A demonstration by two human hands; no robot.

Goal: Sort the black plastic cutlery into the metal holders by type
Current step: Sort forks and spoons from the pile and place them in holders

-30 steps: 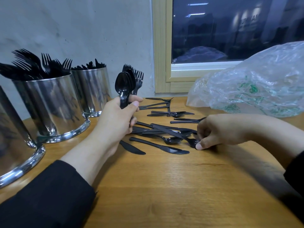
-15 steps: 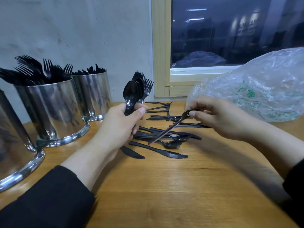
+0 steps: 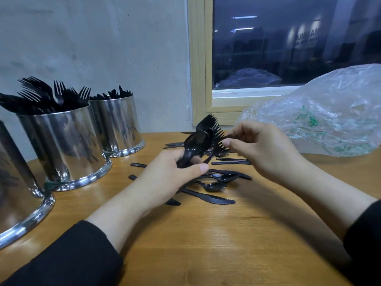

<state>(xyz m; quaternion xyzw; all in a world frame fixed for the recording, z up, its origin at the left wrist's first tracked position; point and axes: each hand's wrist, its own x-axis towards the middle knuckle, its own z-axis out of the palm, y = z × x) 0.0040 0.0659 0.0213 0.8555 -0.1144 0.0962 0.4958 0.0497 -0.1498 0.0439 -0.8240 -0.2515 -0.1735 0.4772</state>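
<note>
My left hand [image 3: 173,178] is shut on a bunch of black spoons and forks [image 3: 198,141], heads tilted up and to the right. My right hand [image 3: 266,151] pinches one black fork [image 3: 221,139] and presses it against that bunch. Loose black cutlery lies on the wooden table [image 3: 226,244] under both hands, including a knife [image 3: 212,199] and a spoon [image 3: 213,186]. Three metal holders stand at the left: the middle holder [image 3: 61,149] is full of forks, the far holder [image 3: 120,124] holds dark cutlery I cannot tell apart, and the near holder [image 3: 18,207] is cut off by the frame.
A crumpled clear plastic bag [image 3: 325,112] lies at the right by the window frame [image 3: 198,62]. A grey wall stands close behind the holders. More loose pieces [image 3: 231,162] lie toward the back of the table.
My right hand lifted a fork off the table and carried it left to the bunch. My left hand tilted the bunch lower and to the right.
</note>
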